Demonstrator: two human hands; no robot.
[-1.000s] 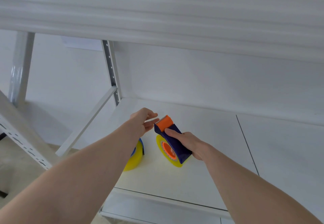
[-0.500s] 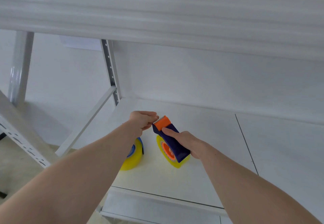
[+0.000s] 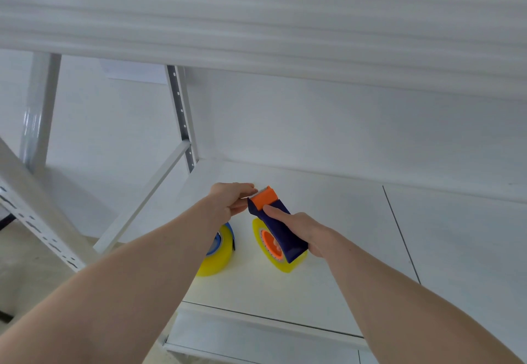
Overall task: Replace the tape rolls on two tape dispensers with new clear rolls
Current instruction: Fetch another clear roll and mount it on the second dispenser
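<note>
My right hand [image 3: 303, 228] grips a dark blue tape dispenser [image 3: 281, 229] with an orange cutter head [image 3: 265, 197] and a yellowish clear roll [image 3: 281, 261] on its orange hub. The dispenser rests on the white shelf [image 3: 328, 249]. My left hand [image 3: 231, 198] pinches at the serrated blade by the cutter head, fingers closed, apparently on the tape end. A second dispenser [image 3: 218, 246] with a blue hub and a yellowish clear roll stands on the shelf to the left, partly hidden by my left forearm.
A white shelf board [image 3: 256, 21] overhangs close above. A perforated upright post [image 3: 179, 112] and a diagonal brace [image 3: 142, 195] stand at the left. The white back wall is just behind the hands. More shelf surface extends to the right.
My left hand has closed in from the left onto the cutter head and its fingers have pinched together at the blade. The right hand and dispenser have barely moved.
</note>
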